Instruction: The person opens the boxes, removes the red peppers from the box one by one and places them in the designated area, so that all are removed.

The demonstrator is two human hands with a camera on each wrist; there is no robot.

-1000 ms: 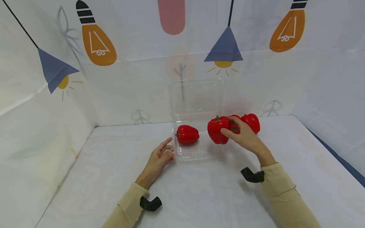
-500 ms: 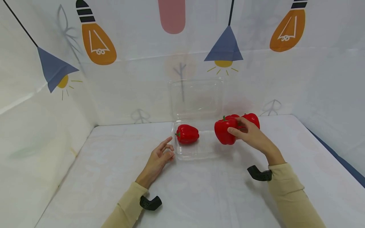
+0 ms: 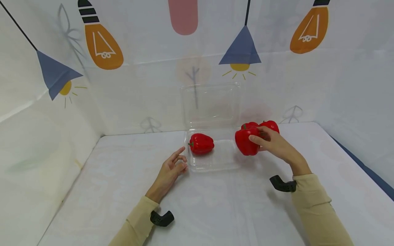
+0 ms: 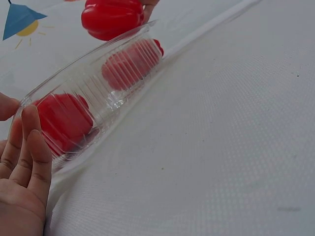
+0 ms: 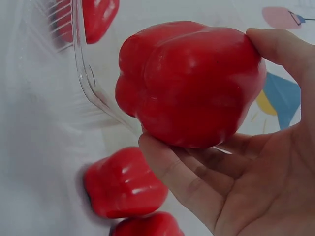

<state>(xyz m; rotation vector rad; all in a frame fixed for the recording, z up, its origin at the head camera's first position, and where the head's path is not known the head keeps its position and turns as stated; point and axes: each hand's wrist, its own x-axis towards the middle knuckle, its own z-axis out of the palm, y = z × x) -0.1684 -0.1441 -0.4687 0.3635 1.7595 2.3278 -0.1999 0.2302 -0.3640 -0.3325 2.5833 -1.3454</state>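
Observation:
My right hand [image 3: 278,147] holds a red bell pepper [image 3: 247,141] by its sides, raised over the right edge of a clear plastic clamshell box [image 3: 215,168]. In the right wrist view, thumb and fingers wrap around the held pepper [image 5: 192,83]. Another red bell pepper [image 3: 201,144] lies on its side in the left part of the box, its green stem pointing left. At the box's left wall is my left hand [image 3: 168,174], fingers loosely extended; in the left wrist view the fingers [image 4: 30,152] rest against that wall.
Two more red bell peppers, one at the back right [image 3: 272,125] and one partly hidden behind the held pepper [image 3: 250,124], sit right of the box. The box's lid [image 3: 212,106] stands up against the printed cloth backdrop [image 3: 147,99]. White cloth covers the table [image 3: 209,212].
My right hand has carried the bell pepper rightward, from above the box's right half to its right edge. The left hand has stayed in place.

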